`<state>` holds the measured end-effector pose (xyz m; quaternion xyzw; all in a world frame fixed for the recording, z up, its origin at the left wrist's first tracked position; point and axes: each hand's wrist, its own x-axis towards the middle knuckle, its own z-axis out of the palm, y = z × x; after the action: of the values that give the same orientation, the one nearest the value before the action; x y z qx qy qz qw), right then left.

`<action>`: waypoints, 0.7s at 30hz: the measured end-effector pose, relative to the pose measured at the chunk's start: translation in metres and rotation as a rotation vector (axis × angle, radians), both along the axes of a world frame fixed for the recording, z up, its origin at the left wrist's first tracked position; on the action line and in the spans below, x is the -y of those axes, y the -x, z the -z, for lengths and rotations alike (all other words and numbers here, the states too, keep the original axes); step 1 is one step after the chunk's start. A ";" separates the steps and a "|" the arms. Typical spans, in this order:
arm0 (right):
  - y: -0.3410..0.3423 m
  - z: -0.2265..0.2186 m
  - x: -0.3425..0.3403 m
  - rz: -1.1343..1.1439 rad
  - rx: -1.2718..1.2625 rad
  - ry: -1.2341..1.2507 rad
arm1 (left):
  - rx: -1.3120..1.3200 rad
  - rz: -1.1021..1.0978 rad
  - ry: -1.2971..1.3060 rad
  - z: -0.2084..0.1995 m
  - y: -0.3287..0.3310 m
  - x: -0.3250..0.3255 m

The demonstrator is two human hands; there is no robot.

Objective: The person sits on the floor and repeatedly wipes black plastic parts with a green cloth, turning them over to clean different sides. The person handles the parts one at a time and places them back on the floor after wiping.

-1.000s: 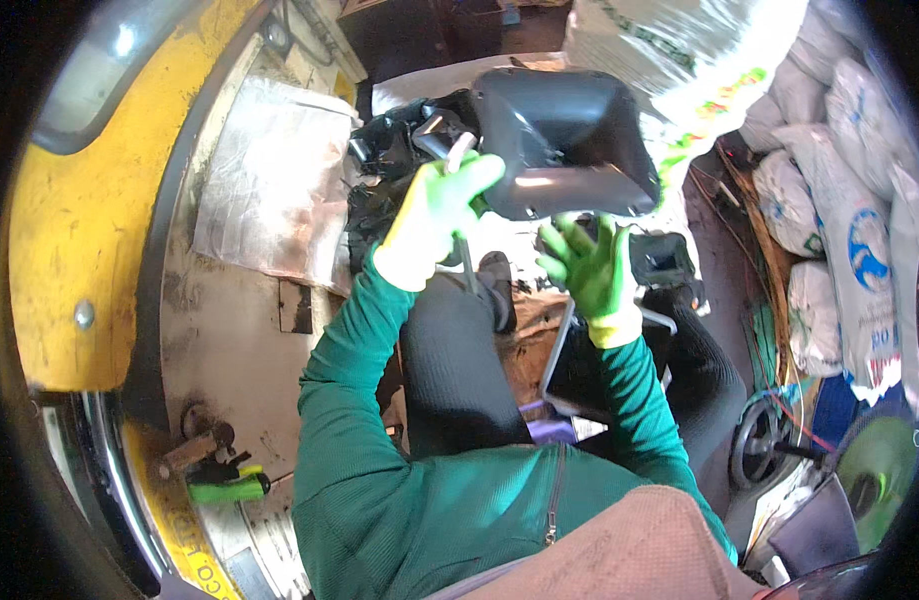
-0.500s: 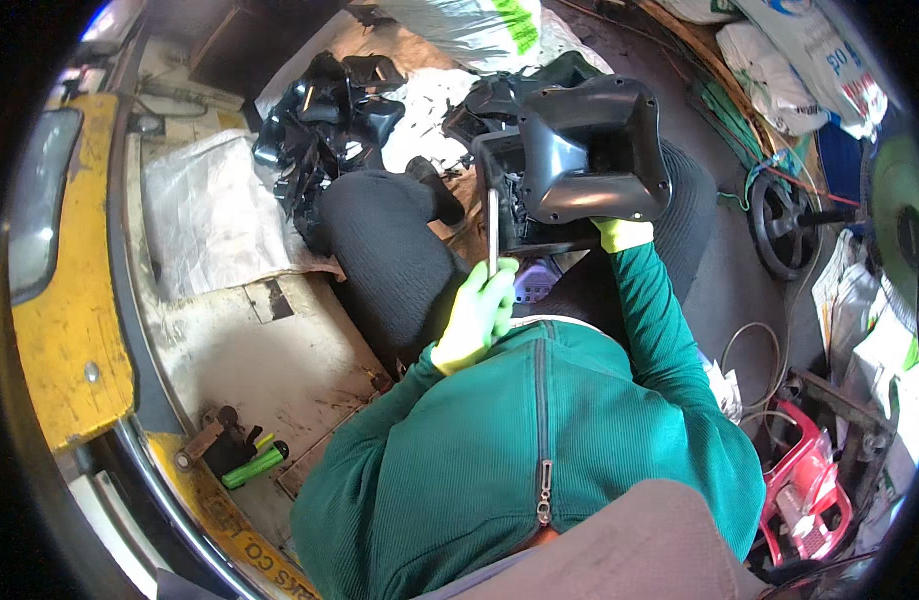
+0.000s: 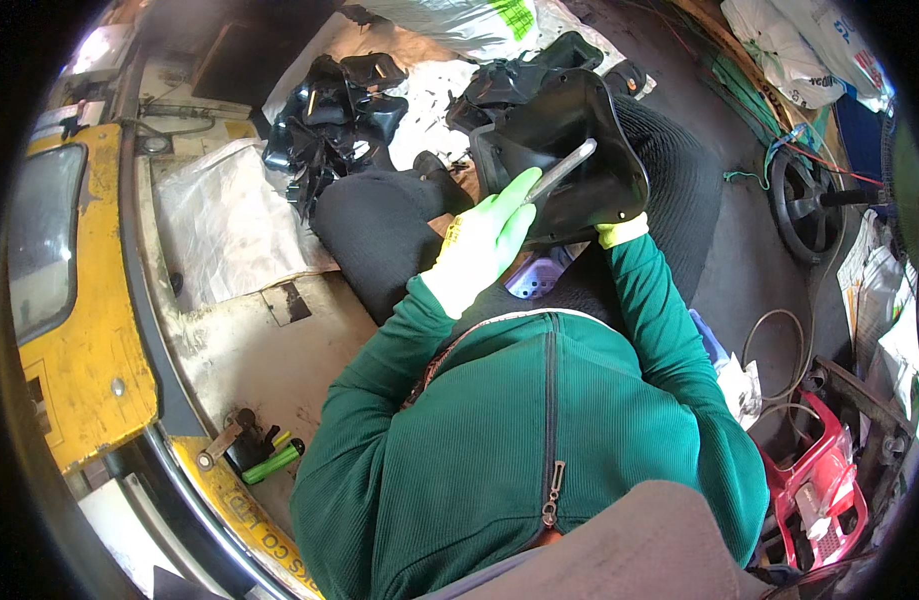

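My left hand (image 3: 482, 240), in a yellow-green glove, is closed round a slim grey bar-shaped tool (image 3: 563, 172) with a rounded tip. The tool slants up to the right across a glossy black moulded plastic part (image 3: 549, 120) over my lap. Whether it touches the part, I cannot tell. My right hand (image 3: 622, 232), gloved alike, grips the part at its lower right edge; most of its fingers are hidden behind it. The part is tilted and has a flanged rim with small holes.
Piles of similar black parts (image 3: 341, 110) lie beyond my knees. A yellow machine panel (image 3: 99, 350) and a pale platform with a plastic sheet (image 3: 229, 225) are at left. A green-handled tool (image 3: 272, 463) lies there. At right are a black handwheel (image 3: 805, 205) and a red plastic piece (image 3: 814, 485).
My left hand has moved up and forward, swinging the grey tool from upright to a rightward slant over the black part. The part has been tilted in my right hand.
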<state>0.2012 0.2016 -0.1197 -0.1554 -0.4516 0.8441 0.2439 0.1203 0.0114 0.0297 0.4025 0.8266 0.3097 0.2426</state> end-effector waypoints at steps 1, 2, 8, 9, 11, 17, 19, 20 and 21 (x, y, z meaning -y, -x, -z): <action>-0.001 0.000 0.000 0.011 0.014 -0.050 | 0.002 0.019 0.028 0.009 0.002 0.000; -0.001 0.001 0.000 0.022 0.027 -0.106 | 0.001 0.035 0.053 0.022 0.005 0.001; -0.003 0.008 -0.006 0.083 0.094 -0.356 | -0.041 -0.008 -0.067 0.007 0.006 -0.009; -0.004 0.009 -0.006 0.092 0.107 -0.391 | -0.063 -0.013 -0.134 -0.002 0.005 -0.009; -0.005 0.009 -0.004 0.092 0.126 -0.457 | -0.076 0.006 -0.124 0.010 0.009 -0.006; -0.007 0.008 -0.009 0.119 0.162 -0.579 | -0.098 0.025 0.049 0.016 0.017 -0.009; -0.012 0.010 -0.003 0.120 0.181 -0.591 | -0.149 0.011 -0.074 0.001 0.012 -0.006; -0.011 0.011 -0.002 0.121 0.180 -0.602 | -0.148 -0.015 -0.159 -0.002 0.010 -0.005; -0.006 0.011 -0.005 0.127 0.173 -0.617 | -0.128 0.020 -0.059 0.002 0.017 -0.009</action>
<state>0.2068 0.2066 -0.1311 -0.1730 -0.6944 0.6344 0.2922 0.1035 0.0204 0.0275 0.4367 0.8269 0.3049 0.1803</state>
